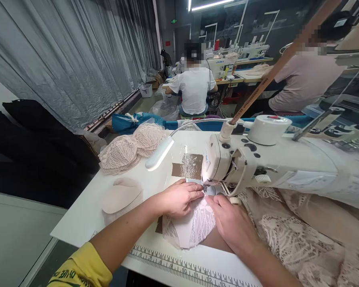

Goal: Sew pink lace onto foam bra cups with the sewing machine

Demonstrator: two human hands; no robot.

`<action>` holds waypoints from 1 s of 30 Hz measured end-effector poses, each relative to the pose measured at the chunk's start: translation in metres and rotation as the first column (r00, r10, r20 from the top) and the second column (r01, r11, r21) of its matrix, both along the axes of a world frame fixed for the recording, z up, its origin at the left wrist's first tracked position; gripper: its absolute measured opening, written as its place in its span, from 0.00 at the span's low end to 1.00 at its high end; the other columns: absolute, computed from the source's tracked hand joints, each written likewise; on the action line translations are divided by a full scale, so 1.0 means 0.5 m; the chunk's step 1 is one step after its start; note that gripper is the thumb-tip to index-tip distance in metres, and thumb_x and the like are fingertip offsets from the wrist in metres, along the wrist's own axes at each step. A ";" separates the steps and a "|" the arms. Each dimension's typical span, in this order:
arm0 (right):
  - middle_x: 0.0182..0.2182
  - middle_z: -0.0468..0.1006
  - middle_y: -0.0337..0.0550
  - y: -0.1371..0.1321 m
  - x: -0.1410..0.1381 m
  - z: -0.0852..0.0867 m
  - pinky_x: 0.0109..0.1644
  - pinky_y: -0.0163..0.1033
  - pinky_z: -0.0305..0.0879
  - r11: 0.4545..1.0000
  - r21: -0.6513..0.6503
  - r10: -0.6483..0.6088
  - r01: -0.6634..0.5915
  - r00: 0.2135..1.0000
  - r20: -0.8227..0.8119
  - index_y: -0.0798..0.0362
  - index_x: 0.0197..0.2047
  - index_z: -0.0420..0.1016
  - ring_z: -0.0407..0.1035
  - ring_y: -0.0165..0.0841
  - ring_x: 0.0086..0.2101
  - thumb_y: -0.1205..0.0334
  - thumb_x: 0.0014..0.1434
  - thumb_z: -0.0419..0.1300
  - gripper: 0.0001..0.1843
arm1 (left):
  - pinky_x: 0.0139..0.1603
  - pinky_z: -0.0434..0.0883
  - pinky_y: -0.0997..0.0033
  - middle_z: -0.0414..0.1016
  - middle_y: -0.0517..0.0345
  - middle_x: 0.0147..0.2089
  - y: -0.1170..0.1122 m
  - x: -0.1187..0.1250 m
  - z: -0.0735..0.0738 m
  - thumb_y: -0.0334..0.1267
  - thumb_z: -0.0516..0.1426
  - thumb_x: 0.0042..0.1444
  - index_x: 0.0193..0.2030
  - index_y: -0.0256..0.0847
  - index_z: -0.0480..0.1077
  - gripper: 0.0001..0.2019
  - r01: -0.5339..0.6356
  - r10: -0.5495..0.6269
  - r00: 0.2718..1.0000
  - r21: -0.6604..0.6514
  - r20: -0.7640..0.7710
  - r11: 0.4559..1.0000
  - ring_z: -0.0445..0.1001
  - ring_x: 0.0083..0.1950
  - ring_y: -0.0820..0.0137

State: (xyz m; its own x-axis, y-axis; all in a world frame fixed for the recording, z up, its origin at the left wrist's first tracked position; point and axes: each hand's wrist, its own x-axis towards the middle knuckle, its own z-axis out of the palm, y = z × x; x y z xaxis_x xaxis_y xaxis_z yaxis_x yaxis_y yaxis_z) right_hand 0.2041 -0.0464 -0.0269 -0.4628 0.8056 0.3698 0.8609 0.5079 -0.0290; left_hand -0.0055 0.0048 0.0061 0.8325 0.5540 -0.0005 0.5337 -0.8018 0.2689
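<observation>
A pale pink lace bra cup (204, 223) lies on the sewing table, its upper edge under the head of a white sewing machine (217, 161). My left hand (181, 198) presses on the cup's upper left side, fingers close together and reaching to the presser foot; its thumb is not clearly visible. From the right, my right hand (231, 219) pinches the cup's edge between thumb and forefinger, with the other fingers curled. The stitching point is partly hidden by my fingertips and the machine head.
Stacked lace cups (119, 155) sit at the table's far left, plain beige cups (122, 195) nearer. A lamp (160, 153) arches over the table. Lace fabric (299, 239) heaps at right. A printed ruler (179, 267) runs along the front. Two people (194, 89) sit beyond.
</observation>
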 end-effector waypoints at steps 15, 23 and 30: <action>0.36 0.81 0.46 -0.004 0.033 0.011 0.36 0.41 0.66 0.998 -0.028 0.054 -0.059 0.987 -0.153 0.54 0.42 0.79 0.71 0.36 0.32 0.70 0.60 0.47 0.19 | 0.37 0.64 0.68 0.70 0.53 0.32 -0.100 0.021 -0.009 0.32 0.49 0.59 0.29 0.37 0.67 0.09 -0.219 0.207 0.973 0.140 0.099 0.966 0.67 0.35 0.67; 0.38 0.80 0.46 -0.032 0.050 0.051 0.38 0.41 0.68 0.979 -0.118 0.150 -0.168 0.978 -0.148 0.53 0.43 0.77 0.71 0.37 0.37 0.68 0.61 0.49 0.15 | 0.38 0.65 0.69 0.70 0.55 0.32 -0.096 0.001 -0.006 0.34 0.50 0.59 0.33 0.38 0.66 0.06 -0.227 0.224 0.953 -0.007 0.206 0.974 0.66 0.35 0.68; 0.35 0.77 0.45 -0.066 0.036 0.068 0.36 0.40 0.65 0.952 -0.181 0.224 -0.248 0.964 -0.143 0.53 0.44 0.74 0.68 0.35 0.34 0.68 0.63 0.49 0.13 | 0.41 0.63 0.66 0.71 0.54 0.32 -0.100 0.009 -0.022 0.33 0.51 0.58 0.30 0.38 0.68 0.08 -0.179 0.166 0.968 0.056 0.186 0.982 0.67 0.37 0.67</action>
